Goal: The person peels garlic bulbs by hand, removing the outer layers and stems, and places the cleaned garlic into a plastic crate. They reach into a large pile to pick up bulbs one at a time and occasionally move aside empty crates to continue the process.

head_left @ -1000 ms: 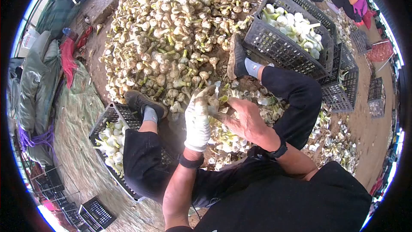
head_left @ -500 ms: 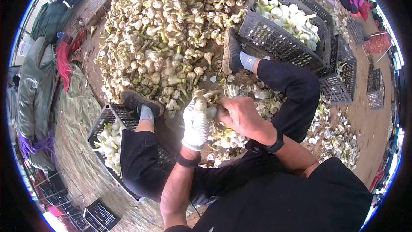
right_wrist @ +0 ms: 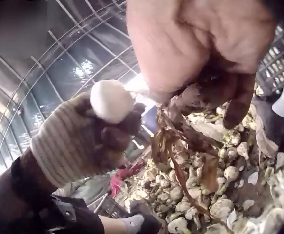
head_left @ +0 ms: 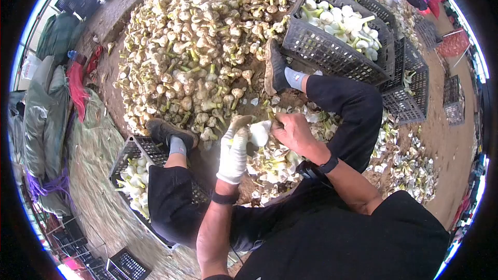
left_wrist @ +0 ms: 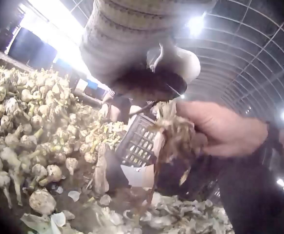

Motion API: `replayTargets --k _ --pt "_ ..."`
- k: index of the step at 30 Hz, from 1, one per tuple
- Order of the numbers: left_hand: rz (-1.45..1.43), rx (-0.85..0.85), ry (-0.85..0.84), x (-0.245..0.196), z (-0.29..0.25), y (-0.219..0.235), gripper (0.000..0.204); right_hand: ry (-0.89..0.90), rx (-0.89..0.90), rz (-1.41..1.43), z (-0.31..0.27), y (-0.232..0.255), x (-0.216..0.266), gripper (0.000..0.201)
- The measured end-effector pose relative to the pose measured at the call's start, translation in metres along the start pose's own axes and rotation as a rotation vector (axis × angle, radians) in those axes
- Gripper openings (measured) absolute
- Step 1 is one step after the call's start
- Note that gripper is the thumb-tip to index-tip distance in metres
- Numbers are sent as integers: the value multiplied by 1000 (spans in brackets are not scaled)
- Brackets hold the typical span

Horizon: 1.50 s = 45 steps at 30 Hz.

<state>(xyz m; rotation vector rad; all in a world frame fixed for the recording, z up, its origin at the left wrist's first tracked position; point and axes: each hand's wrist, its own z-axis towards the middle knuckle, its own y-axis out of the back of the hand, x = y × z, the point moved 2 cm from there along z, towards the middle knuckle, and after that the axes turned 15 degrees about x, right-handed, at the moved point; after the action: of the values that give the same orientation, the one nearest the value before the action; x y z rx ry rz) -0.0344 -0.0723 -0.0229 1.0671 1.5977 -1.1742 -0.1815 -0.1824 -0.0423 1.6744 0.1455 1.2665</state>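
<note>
- Two hands meet over the lap, between the knees: the gloved left hand (head_left: 233, 151) grips a peeled white garlic bulb (head_left: 259, 133), bulb upward.
- Bare right hand (head_left: 293, 132), just right of the bulb, pinches a clump of brown dried skins and roots (right_wrist: 181, 131), which trails downward.
- Bulb and clump appear just apart; the left hand is nearer the bulb.
- Black plastic crate of peeled bulbs (head_left: 332, 52) lies far right.

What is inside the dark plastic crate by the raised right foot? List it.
The dark plastic crate holds peeled white garlic bulbs with green stems piled above its rim. Its floor is covered by them.
</note>
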Motion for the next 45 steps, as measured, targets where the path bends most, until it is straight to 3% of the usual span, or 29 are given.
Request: replayTargets --k 3,5,8,10,13,14,17,18,20,22,23,24,25,27,30,32,33,37,38,39,41,42,43,44,45 --pt "-101 51 -45 -14 -4 -1 49 -48 71 170 -8 -3 -15 19" --pt "-122 40 -61 -17 -3 -2 54 -18 132 80 -14 -7 -25 18" --pt "-154 30 -95 -14 -1 -3 56 85 188 232 -13 3 -12 21" --pt "-167 27 -107 -13 -1 -3 58 -337 341 990 -9 19 11 31" --pt "-132 35 -160 -15 1 -9 59 -194 280 1081 -3 10 28 39" --pt "-82 28 -176 -14 1 -10 60 -192 219 857 0 8 29 33" --pt "-8 -27 -165 -10 0 -8 56 -156 181 747 5 4 22 30" --pt "-13 -17 -40 1 1 -1 53 -147 127 971 2 -8 15 27" --pt "-40 13 176 7 0 4 52 -112 65 970 4 -10 16 24" --pt "-104 64 181 6 -2 4 53 -74 2 968 7 -11 13 22" --pt "-162 117 187 6 -2 3 54 -108 -18 726 8 -12 6 20" --pt "-141 89 71 10 -1 2 55 -140 -39 483 8 -15 -3 19" --pt "-140 91 68 4 -1 -1 55 -139 -43 481 5 -21 -15 19" --pt "-188 50 -7 -14 -1 -6 54 -263 322 75 -8 -42 -43 26" --pt "-410 22 -84 -14 -5 4 55 -186 609 -62 -40 -66 -70 17" --pt "-650 -111 -282 -17 -13 22 61 -188 744 -64 -57 -84 -95 16" --pt "-720 -249 -413 -41 -20 30 63 -218 789 -43 -60 -92 -104 15" --pt "-942 -283 -977 -107 -76 88 53 -243 869 -136 -52 -74 -81 23" --pt "-1028 -299 -1032 -118 -87 93 55 -304 916 -85 -46 -69 -71 25" --pt "-924 -108 -1014 -123 -92 93 57 -302 928 -92 -42 -76 -70 25" --pt "-1002 -362 -971 -121 -92 95 54 -141 920 -181 -40 -92 -76 27" --pt "-955 -473 -869 -116 -87 92 49 -57 902 -235 -37 -104 -82 27" --pt "-912 -570 -761 -109 -81 90 45 -28 828 -112 -35 -112 -85 26" --pt "-979 -473 -793 -101 -74 89 35 -7 769 -129 -24 -119 -82 22" --pt "-985 -599 -747 -104 -69 79 30 -10 721 -37 -9 -118 -74 25"
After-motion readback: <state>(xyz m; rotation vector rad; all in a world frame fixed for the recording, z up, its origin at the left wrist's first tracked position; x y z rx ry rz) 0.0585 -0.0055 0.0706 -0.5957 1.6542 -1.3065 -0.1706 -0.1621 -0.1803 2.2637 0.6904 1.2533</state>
